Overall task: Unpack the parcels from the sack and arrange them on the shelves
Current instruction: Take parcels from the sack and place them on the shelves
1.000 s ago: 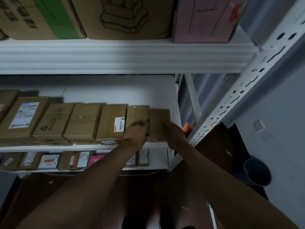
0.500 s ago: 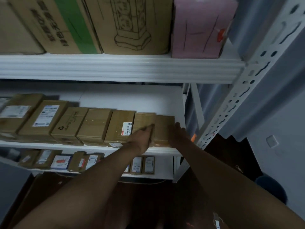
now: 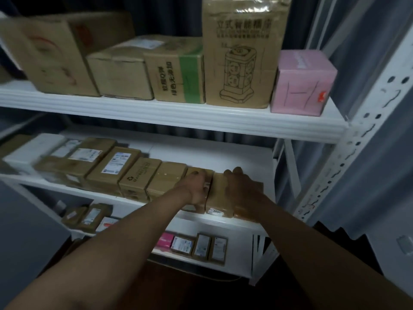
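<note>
On the middle shelf (image 3: 156, 203) a row of brown parcels lies flat, long axes running from the front edge toward the back. The row's right end parcel (image 3: 220, 193) lies the same way, short end facing outward with a label on it. The left hand (image 3: 196, 186) rests on the parcel just left of it, fingers laid over the top; the right hand (image 3: 242, 189) covers the end parcel's right side, fingers curled over its far edge. Whether either hand actually grips cannot be told. The end parcel sits between the two hands. Upper shelf (image 3: 178, 115): four brown cartons and one pink box (image 3: 301, 83). The count of the row is uncertain owing to blur at left.
</note>
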